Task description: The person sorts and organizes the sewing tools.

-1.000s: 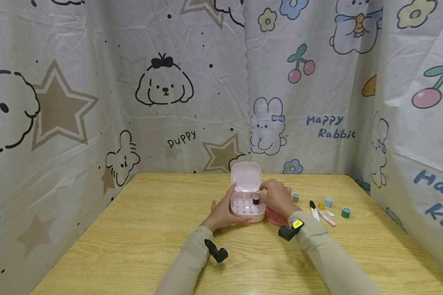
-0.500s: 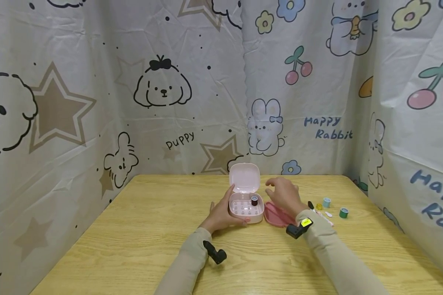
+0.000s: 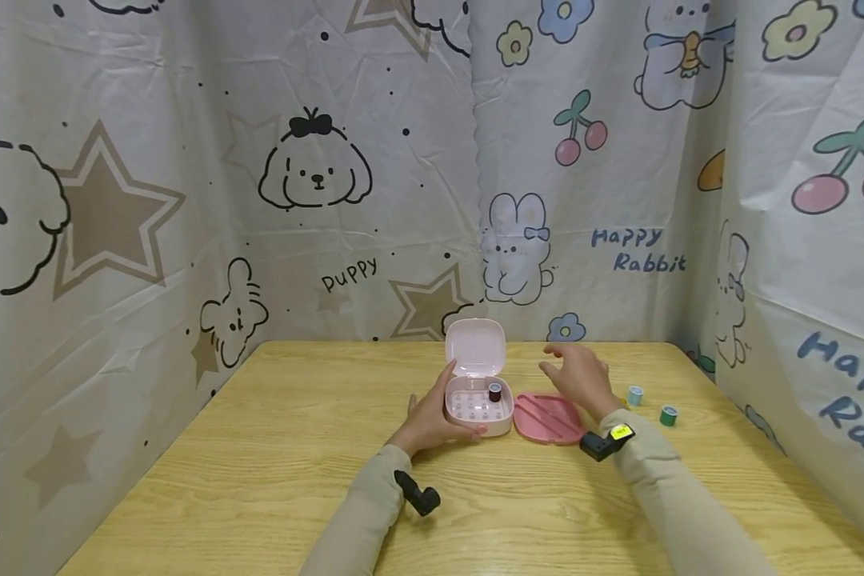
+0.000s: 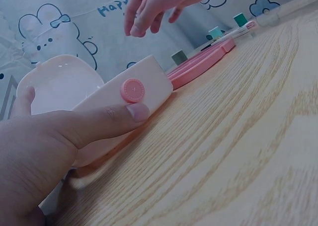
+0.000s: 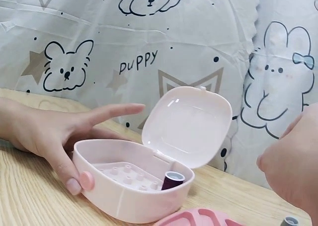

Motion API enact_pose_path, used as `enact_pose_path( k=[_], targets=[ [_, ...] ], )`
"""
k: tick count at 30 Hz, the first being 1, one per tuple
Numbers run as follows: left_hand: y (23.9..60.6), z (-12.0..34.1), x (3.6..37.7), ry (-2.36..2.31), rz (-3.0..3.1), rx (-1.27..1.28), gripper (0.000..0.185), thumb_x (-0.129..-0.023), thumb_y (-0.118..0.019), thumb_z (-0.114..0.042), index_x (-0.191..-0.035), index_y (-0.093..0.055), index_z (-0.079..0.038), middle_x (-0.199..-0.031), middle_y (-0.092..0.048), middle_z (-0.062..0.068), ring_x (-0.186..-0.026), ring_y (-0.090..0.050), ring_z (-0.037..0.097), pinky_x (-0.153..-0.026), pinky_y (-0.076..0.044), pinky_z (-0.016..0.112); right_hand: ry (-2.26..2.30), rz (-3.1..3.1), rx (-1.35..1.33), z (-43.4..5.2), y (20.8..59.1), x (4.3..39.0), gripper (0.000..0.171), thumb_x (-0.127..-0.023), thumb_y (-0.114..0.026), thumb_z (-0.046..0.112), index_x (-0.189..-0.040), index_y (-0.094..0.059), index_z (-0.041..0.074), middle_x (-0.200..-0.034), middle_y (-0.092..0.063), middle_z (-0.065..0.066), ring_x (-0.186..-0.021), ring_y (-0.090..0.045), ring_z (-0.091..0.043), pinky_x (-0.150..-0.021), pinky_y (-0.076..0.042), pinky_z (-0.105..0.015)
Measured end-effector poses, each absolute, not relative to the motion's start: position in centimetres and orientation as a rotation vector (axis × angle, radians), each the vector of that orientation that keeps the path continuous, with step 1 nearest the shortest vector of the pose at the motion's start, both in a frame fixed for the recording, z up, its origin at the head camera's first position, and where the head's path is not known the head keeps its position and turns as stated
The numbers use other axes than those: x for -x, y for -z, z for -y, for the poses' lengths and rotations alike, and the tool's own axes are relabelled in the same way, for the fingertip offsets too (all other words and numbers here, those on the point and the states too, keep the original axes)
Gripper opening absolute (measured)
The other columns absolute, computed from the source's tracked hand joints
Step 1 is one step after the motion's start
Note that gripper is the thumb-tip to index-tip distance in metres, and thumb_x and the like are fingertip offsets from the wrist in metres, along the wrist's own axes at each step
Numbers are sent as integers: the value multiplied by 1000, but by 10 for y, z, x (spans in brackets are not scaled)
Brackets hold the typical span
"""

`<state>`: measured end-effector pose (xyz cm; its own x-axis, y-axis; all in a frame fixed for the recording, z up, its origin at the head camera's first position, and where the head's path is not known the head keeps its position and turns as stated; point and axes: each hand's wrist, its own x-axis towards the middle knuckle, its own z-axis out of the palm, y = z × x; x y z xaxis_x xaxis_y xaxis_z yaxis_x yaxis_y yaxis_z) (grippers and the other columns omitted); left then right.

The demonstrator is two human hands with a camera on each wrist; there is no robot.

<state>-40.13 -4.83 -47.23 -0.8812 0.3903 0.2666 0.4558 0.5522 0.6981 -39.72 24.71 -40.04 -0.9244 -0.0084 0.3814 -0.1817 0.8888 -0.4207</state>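
Observation:
In the head view my left hand (image 3: 432,416) grips the left side of a small pale pink sewing box (image 3: 497,430). Its thumb lies on the front beside a round pink button (image 4: 132,90), as the left wrist view shows. The box's lid (image 3: 475,346) stands raised at the back. Inside, a dark thread spool (image 3: 494,392) sits upright at the right among small pegs. My right hand (image 3: 583,380) hovers right of the box with loosely bent fingers and nothing between them. Beneath that hand, a grey-green spool (image 4: 179,57) is visible in the left wrist view.
A darker pink compartment tray (image 3: 547,420) lies just right of the box. Farther right on the wooden table stand a light blue spool (image 3: 635,395) and a green spool (image 3: 668,415). My right arm hides the small tools there. A printed curtain encloses the table.
My right hand has left the box and moved right, passing over the pink tray. The dark spool stays inside the box. My left hand keeps its hold.

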Motion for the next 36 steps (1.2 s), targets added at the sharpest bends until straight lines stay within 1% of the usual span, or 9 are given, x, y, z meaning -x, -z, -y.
enact_pose_path(
  k=[5, 8, 10, 17, 21, 26, 29, 36],
  targets=[
    [471, 49, 400, 1237, 2707, 722, 138, -65, -98, -50, -167, -7, -33, -166, -33, 5, -150, -32, 31, -117, 7, 68, -679, 2659, -159, -259, 407, 396, 41, -99, -72, 23, -134, -65, 3, -132, -63, -23, -119, -59, -44, -91, -43, -64],
    [471, 49, 400, 1237, 2711, 719, 138, -65, -98, -50, -167, -8, -32, -166, -33, 6, -150, -33, 31, -117, 7, 68, -694, 2653, -158, -265, 411, 395, 41, -99, -71, 19, -136, -64, 3, -135, -62, -23, -122, -57, -45, -95, -44, -65],
    [470, 48, 399, 1239, 2714, 714, 137, -65, -98, -49, -167, -8, -32, -166, -33, 6, -150, -32, 31, -117, 7, 68, -700, 2648, -155, -269, 413, 393, 41, -99, -70, 18, -136, -64, 2, -135, -62, -24, -123, -57, -46, -95, -44, -65],
    [472, 48, 401, 1253, 2707, 719, 137, -65, -98, -50, -167, -8, -33, -166, -33, 6, -150, -32, 32, -117, 7, 68, -685, 2649, -126, -280, 422, 391, 37, -98, -70, 15, -132, -66, 2, -129, -63, -25, -117, -59, -46, -87, -47, -65],
    [472, 48, 401, 1256, 2702, 728, 137, -65, -98, -50, -167, -8, -33, -166, -33, 6, -150, -32, 31, -117, 7, 68, -691, 2677, -108, -284, 428, 393, 35, -97, -71, 15, -130, -68, 1, -130, -64, -25, -118, -59, -46, -88, -48, -63],
    [472, 48, 401, 1257, 2705, 730, 136, -66, -98, -49, -167, -8, -33, -166, -33, 5, -150, -32, 31, -117, 8, 68, -673, 2704, -97, -289, 435, 395, 33, -97, -70, 15, -127, -70, 1, -130, -64, -25, -119, -59, -46, -89, -48, -64],
    [472, 48, 401, 1257, 2706, 728, 136, -66, -98, -48, -167, -8, -33, -166, -33, 5, -150, -32, 31, -117, 8, 68, -658, 2704, -100, -291, 439, 395, 33, -96, -71, 16, -125, -71, 1, -129, -65, -24, -118, -60, -47, -88, -48, -65],
    [472, 48, 401, 1247, 2712, 721, 137, -65, -98, -49, -167, -8, -34, -166, -33, 5, -150, -32, 30, -117, 7, 68, -649, 2731, -85, -290, 446, 396, 28, -96, -72, 13, -121, -73, 1, -124, -67, -24, -115, -62, -46, -91, -50, -63]
  ],
)
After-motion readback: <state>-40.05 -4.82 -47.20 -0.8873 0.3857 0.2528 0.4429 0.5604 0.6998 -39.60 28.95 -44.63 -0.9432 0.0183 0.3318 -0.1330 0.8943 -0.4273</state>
